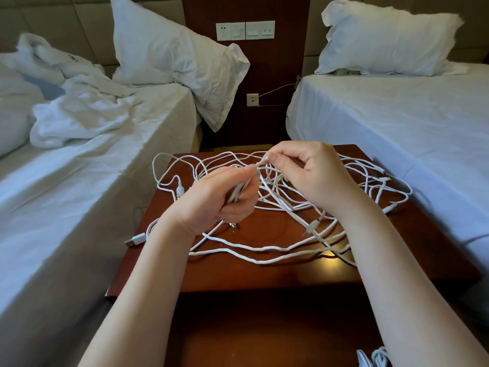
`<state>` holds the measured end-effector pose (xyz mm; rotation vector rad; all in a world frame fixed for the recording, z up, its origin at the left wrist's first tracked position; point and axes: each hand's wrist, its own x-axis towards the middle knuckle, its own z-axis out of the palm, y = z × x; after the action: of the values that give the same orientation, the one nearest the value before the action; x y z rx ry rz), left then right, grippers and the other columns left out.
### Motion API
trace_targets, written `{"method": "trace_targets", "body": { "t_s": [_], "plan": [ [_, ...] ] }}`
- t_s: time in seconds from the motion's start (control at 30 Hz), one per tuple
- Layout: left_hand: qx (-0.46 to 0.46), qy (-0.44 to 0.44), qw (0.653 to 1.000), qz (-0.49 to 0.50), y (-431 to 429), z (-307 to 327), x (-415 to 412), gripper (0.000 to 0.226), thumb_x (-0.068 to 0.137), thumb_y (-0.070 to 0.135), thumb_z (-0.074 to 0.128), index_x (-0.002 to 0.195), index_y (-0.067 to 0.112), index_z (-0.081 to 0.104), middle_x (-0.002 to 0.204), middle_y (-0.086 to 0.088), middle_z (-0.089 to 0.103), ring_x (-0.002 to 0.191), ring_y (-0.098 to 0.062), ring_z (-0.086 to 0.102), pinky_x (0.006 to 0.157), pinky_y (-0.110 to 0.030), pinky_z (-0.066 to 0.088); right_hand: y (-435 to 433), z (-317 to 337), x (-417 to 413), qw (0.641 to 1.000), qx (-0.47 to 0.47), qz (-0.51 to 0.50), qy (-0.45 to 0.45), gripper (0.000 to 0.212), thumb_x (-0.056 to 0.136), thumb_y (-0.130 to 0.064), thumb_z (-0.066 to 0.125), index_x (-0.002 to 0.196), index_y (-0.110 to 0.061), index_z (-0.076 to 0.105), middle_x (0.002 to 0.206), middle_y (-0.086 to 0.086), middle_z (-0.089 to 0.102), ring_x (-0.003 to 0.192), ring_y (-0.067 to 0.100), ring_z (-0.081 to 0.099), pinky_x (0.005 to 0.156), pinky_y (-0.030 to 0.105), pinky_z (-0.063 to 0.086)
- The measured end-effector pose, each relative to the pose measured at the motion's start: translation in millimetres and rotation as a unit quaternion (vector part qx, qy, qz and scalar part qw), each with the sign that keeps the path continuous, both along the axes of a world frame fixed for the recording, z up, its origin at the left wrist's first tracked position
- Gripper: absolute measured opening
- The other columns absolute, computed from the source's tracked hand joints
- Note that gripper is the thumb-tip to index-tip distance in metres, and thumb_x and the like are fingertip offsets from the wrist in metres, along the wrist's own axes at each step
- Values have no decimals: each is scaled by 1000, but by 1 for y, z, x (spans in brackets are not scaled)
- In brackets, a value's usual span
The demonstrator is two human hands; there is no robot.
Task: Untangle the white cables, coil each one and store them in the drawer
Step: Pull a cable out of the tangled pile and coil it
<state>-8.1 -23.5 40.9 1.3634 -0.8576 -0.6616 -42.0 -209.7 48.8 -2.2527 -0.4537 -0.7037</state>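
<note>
**ITEM: WHITE CABLES, TANGLED, ON BEDSIDE TABLE**

Location: the white cables (264, 250) lay in one loose heap across the dark wooden table (264, 276) between two beds. Some loops spilled past its edges, and a USB plug (135, 239) hung off the left side. A small bunch of cable (373, 357) showed at the lower right corner of the view. No drawer could be made out.

Hands: the left hand (211, 200) was curled round a few strands, raised above the heap. The right hand (315, 173) pinched a small connector end (260, 163) between thumb and forefinger, close to the left hand's fingertips.

Handling, as judged: light, limp, smooth-jacketed cord, likely to slide through a slack grip and to snag at crossings. It was best taken at a plug, the only stiff part, and fed back through the loops rather than pulled. The connector necks looked the weak point.
</note>
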Motion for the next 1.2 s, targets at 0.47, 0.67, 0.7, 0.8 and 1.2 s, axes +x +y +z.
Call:
{"method": "trace_targets", "body": {
  "t_s": [0.47,0.67,0.7,0.8,1.2],
  "plan": [
    [-33,85,995,48,-7,-5,0,50,96,42,36,53,17,46,38,5,32,31,-6,25,36,-13,26,10,2,-4,991,-94,74,62,19,103,-26,45,100,-19,62,69,-12,55,66,10,54,61,38,47],
    [15,-9,963,268,-17,1,-4,51,98,41,42,58,10,44,40,1,36,37,-13,28,39,-19,28,14,0,-2,992,-115,21,57,22,102,-28,44,85,-18,53,60,-9,47,54,10,46,52,26,36],
    [24,-25,956,293,-16,1,-3,51,99,40,41,60,10,48,42,0,40,38,-13,32,41,-21,31,14,0,-2,992,-115,13,54,22,102,-28,44,85,-18,53,59,-10,47,54,10,46,51,24,34],
    [36,-113,936,333,-17,0,-5,44,100,35,43,69,7,56,52,-5,53,46,-15,48,49,-25,43,12,0,-1,992,-115,-12,43,20,103,-25,43,89,-17,54,60,-12,46,54,7,47,51,18,32],
    [-14,-315,824,471,-26,-23,2,26,102,25,38,79,25,50,61,5,58,51,-7,61,50,-22,50,25,-4,4,994,85,-64,12,26,103,-20,44,82,-13,57,56,-6,49,56,11,51,52,26,40]
  ]
}}
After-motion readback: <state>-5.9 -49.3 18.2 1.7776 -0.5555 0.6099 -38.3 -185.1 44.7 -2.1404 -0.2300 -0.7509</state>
